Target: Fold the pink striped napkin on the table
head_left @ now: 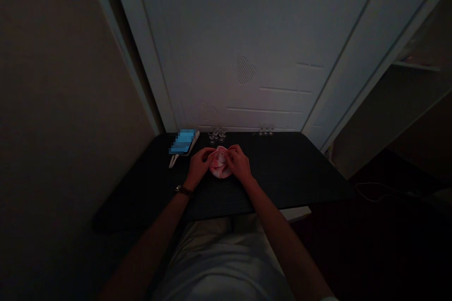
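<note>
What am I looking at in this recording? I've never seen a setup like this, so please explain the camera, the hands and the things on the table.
There is no machine here: these are a person's bare hands, filmed by a camera worn on their head, looking forward and down. The left hand, with a watch on its wrist, and the right hand hold a pink and white item between them; it looks soft, but the dim light hides details. On the dark table beyond the hands are a lit, blurred-out screen at the left and two groups of small, clear objects along the far edge.
</note>
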A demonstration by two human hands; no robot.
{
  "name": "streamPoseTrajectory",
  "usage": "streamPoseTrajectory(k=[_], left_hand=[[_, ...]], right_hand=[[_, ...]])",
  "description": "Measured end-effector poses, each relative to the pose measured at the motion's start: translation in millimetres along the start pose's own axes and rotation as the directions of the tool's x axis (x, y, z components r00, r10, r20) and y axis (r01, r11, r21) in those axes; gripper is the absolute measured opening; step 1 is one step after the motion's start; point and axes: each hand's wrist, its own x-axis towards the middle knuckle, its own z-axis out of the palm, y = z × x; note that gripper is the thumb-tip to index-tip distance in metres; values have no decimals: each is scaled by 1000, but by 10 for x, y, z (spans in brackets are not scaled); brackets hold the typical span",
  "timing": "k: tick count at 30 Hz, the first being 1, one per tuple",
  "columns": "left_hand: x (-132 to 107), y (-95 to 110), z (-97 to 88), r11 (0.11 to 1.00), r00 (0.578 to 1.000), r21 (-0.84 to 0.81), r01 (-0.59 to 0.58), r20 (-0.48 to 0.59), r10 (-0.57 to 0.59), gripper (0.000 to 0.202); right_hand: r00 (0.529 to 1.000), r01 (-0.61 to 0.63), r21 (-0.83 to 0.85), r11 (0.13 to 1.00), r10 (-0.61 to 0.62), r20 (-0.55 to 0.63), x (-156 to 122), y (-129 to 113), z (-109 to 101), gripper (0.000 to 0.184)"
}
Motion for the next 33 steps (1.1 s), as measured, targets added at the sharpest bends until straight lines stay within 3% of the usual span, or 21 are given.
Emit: streamPoseTrajectory(k=[19,26,33], left_hand=[[5,-42,-54,1000,995,-18,-16,-95,14,29],[5,17,-44,995,996,-97,-6,-85,-3,31],[8,-10,-39,996,997,-70,46,-53,-50,30]], right_hand=[[996,9,-11,1000,-8,87,1,-15,-30,22],[998,-3,-24,1000,4,62,1,-2,3,22],[997,-46,-40,998,48,58,9,15,14,21]])
